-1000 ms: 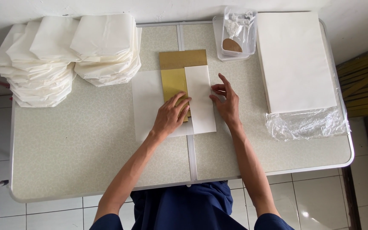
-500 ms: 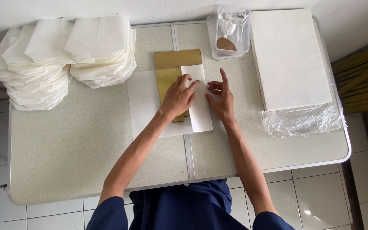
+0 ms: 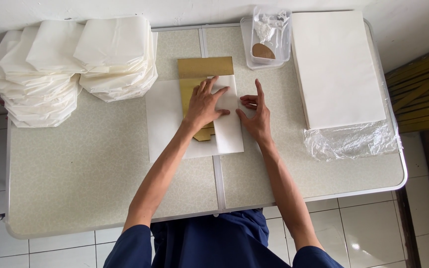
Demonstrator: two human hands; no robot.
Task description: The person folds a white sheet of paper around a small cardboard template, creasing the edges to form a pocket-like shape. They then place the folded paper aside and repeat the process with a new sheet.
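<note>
A gold cardboard template [image 3: 205, 68] lies on a white paper sheet [image 3: 164, 116] at the table's middle. The sheet's right side is folded over the template as a white flap [image 3: 228, 133]. My left hand [image 3: 205, 102] presses flat on the template and the flap's left edge, fingers spread. My right hand [image 3: 255, 113] rests just right of the flap, fingertips touching its right edge, thumb toward the left hand. Neither hand grips anything.
Two piles of folded white paper bags [image 3: 35, 74] [image 3: 117, 55] stand at the back left. A clear plastic tub [image 3: 267, 37] sits at the back, next to a tall stack of white sheets [image 3: 337, 67] on crumpled clear plastic [image 3: 351, 140]. The speckled table [image 3: 85, 173] stands on white tiles.
My left hand slid up from the template's lower part onto the flap's upper edge. The right hand shifted slightly up beside it. The camera view also moved.
</note>
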